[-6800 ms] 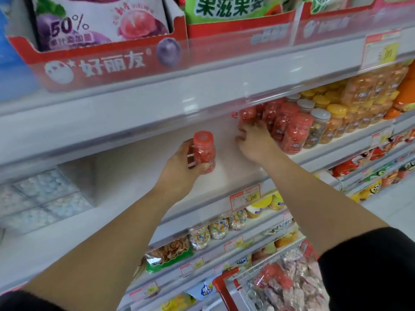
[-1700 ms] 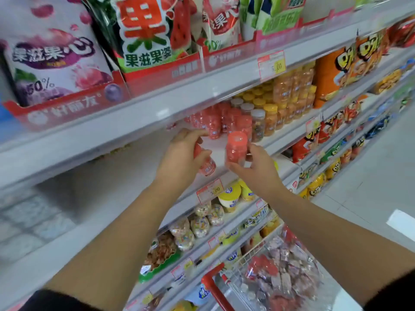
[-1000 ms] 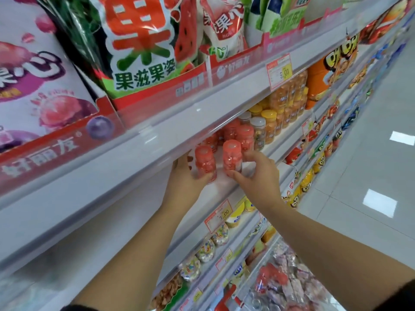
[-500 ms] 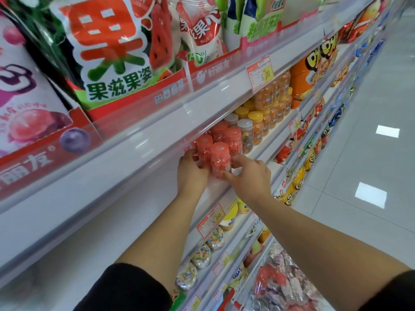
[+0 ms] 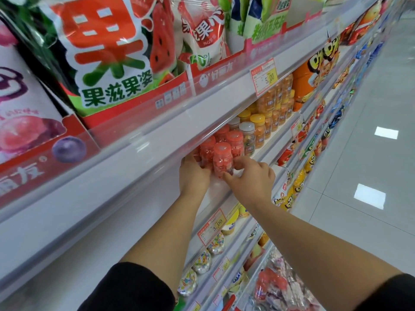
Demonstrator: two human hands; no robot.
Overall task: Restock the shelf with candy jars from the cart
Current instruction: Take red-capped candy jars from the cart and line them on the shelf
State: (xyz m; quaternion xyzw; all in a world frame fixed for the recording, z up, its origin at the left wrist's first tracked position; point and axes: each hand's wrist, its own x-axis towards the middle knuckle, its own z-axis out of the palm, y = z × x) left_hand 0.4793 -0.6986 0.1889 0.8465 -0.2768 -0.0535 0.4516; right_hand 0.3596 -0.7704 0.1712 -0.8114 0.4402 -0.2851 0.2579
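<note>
The right hand (image 5: 251, 179) pinches the front red candy jar (image 5: 222, 159) low on its body, thumb and fingers curled round it. The left hand (image 5: 194, 173) grips the neighbouring red jar (image 5: 207, 151). Both jars are upright at the front of the shelf (image 5: 219, 188), close against the red row behind. This placement looks nearly finished, with only the release left. Bagged stock in the cart (image 5: 229, 305) below suggests more trips remain.

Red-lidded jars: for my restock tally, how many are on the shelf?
4: front jar between left hand and right hand, second jar left of it, two rear jars behind. Others may be hidden.
</note>
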